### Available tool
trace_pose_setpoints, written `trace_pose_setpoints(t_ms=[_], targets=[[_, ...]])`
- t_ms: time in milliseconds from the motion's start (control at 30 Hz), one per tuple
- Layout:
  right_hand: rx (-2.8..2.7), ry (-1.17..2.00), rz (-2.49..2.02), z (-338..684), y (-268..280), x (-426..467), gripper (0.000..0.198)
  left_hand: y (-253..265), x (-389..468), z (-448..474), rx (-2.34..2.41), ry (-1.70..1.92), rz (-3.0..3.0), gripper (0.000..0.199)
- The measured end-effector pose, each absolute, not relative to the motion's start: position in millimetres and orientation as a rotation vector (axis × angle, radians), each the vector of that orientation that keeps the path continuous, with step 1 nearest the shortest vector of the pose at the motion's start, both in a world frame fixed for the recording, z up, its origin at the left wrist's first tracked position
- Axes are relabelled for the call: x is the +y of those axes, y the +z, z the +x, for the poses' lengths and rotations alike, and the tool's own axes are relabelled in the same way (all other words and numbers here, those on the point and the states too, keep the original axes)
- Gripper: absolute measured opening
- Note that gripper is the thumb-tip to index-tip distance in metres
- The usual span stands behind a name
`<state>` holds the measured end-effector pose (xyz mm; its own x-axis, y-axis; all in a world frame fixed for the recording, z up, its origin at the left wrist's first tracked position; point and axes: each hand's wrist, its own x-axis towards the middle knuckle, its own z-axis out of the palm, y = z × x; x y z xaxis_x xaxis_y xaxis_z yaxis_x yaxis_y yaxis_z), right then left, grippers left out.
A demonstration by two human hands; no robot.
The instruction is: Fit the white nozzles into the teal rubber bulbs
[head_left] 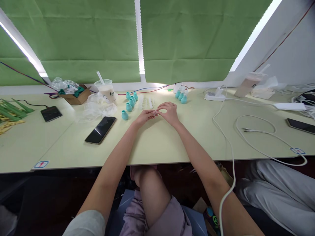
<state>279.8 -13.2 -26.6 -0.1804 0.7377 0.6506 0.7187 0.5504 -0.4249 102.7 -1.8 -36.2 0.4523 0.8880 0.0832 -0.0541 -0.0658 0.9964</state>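
Note:
My left hand [144,117] and my right hand [169,113] meet above the table, fingertips pinched together on a small pale piece [155,112] whose kind I cannot make out. Just beyond them lie strips of small whitish pieces [146,102]. Several little turquoise vases stand left of the strips, the closest one [124,115] near my left hand. More turquoise vases [181,97] are grouped behind my right hand.
A black phone [100,130] and a crumpled plastic bag [94,106] lie left. Behind are a drink cup [107,90] and a cardboard box [76,95]. On the right, a white cable [225,134] runs from a power strip [215,96] over the table edge.

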Motion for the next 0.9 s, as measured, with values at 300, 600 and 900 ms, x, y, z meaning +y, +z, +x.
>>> trace_pose_setpoints(t_ms=[300,600,900], targets=[[-1.595,0.673,-1.069,286,-30,-5,0.040,-38,2,105,0.839,1.048,1.451,0.037],[-1.446,1.211,-0.914,278,-40,-7,0.041,-31,-7,106,0.959,1.030,1.711,0.040],[-1.364,1.345,-0.925,285,-36,-8,0.042,-30,-6,106,0.929,1.038,1.605,0.042]])
